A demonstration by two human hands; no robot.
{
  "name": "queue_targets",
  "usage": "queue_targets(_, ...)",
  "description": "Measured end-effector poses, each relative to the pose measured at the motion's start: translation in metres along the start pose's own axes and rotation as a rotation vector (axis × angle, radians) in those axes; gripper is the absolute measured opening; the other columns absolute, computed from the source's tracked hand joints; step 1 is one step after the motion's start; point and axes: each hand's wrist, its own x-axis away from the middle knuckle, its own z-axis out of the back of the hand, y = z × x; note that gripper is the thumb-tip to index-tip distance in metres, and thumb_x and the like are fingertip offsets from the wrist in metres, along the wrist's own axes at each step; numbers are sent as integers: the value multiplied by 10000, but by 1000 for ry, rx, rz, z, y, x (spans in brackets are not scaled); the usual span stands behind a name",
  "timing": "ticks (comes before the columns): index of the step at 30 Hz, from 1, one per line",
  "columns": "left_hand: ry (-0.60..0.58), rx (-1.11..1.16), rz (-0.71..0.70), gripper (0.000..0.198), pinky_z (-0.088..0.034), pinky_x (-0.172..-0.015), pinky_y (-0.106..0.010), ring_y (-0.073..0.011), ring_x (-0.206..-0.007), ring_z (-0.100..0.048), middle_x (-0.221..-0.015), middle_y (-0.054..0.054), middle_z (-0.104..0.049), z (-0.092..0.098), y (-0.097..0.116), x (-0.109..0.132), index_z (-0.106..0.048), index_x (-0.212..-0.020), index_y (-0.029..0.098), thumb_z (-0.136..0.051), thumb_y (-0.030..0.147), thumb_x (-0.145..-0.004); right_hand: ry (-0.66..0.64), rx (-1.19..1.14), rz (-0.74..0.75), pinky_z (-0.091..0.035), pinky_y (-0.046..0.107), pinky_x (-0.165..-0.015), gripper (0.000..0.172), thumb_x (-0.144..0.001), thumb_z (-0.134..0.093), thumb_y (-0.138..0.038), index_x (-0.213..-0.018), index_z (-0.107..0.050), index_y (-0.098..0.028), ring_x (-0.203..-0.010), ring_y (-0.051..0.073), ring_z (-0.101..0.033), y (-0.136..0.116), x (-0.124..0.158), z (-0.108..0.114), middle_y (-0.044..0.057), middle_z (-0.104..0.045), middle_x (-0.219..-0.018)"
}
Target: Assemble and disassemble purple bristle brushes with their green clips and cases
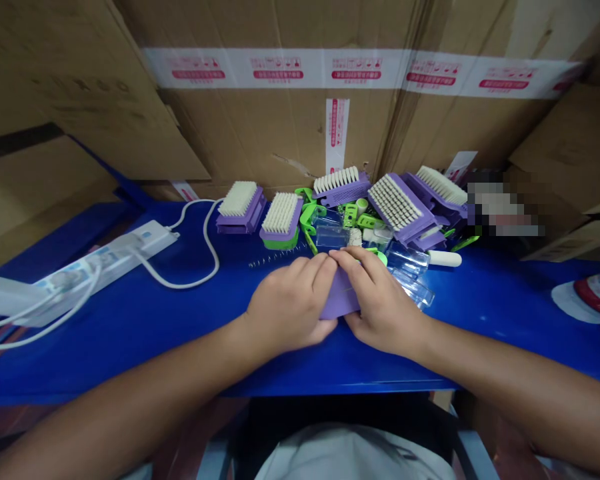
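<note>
Both hands meet over the blue table, near its middle, around a purple plastic part (341, 299). My left hand (294, 301) is closed on its left side, and my right hand (383, 300) grips the right side. The fingers hide much of the part. Just behind the hands lie clear plastic pieces (331, 235) and green plastic pieces (350, 215). A purple brush with white bristles and a green base (281, 220) stands behind my left hand. Farther right, a purple brush head (400, 208) leans on others.
A white power strip (100, 270) with cables lies on the blue table (190, 340) at left. Small springs (275, 257) sit behind my left hand. Cardboard boxes (260, 127) form a wall at the back. A bottle (590, 297) lies at the right edge.
</note>
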Motion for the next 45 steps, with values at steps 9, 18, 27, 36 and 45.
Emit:
queue_targets(9, -27, 3, 14, 607, -640, -769, -441, -360, -972, -721, -1178, -241, -728, 0, 2, 0, -570, -1288, 7, -658, 335, -785, 12, -54, -46, -484, 589, -1168, 856, -764, -536, -1, -1562, -308, -208, -1405, 345, -469, -5, 1, -1, 179, -457, -1463)
queue_targets(18, 5, 34, 42, 599, -640, -764, -427, -340, -946, -724, -1150, -215, -740, -1, 2, -2, -576, -1277, 17, -665, 316, -766, 17, -51, -89, -470, 631, -1173, 870, -793, -533, -21, -1595, -272, -236, -1416, 357, -464, -8, 1, -1, 173, -451, -1475)
queue_targets(27, 23, 35, 57, 572, -644, -770, -435, -342, -951, -728, -1107, -210, -747, -2, 2, -3, -586, -1257, 15, -669, 317, -779, 48, -54, -90, -464, 625, -1178, 847, -798, -524, -20, -1586, -300, -236, -1408, 349, -476, -9, 0, -5, 168, -465, -1466)
queue_targets(36, 67, -13, 62, 555, -638, -764, -436, -343, -945, -742, -1104, -209, -758, 1, 1, -2, -581, -1268, 7, -659, 271, -785, 21, 26, 64, -522, 609, -1113, 848, -822, -611, -111, -1599, -289, -224, -1297, 349, -578, 6, -7, 9, 168, -562, -1427)
queue_targets(45, 231, -129, -197, 319, -554, -996, -526, -322, -1200, -709, -1315, -136, -748, 17, -18, -2, -613, -1291, 149, -577, 230, -984, 58, 56, 291, -629, 462, -907, 552, -899, -757, -514, -1326, -581, -211, -1078, 288, -685, 28, -17, 43, 129, -655, -1165)
